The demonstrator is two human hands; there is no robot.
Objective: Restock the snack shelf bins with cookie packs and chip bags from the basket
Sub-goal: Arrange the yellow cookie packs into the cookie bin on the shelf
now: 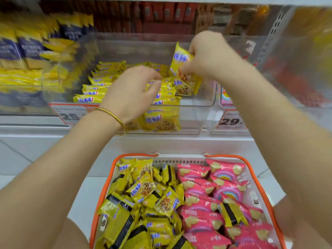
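A clear plastic shelf bin (197, 103) holds rows of yellow cookie packs (95, 90). My right hand (206, 54) grips one yellow cookie pack (178, 60) upright over the bin's right part. My left hand (133, 92), with a gold bangle on the wrist, hovers over the packs in the bin's middle with its fingers loosely curled; it holds nothing that I can see. Below, a white basket with an orange rim (111, 169) carries several yellow cookie packs (143, 191) on its left and pink chip bags (206, 202) on its right.
Yellow and blue bags (23, 51) fill the shelf to the left. A second clear bin (233, 108) stands to the right. Price tags (70, 115) hang on the shelf front. Red and brown boxes (161, 15) line the back. White floor tiles (21, 155) lie below.
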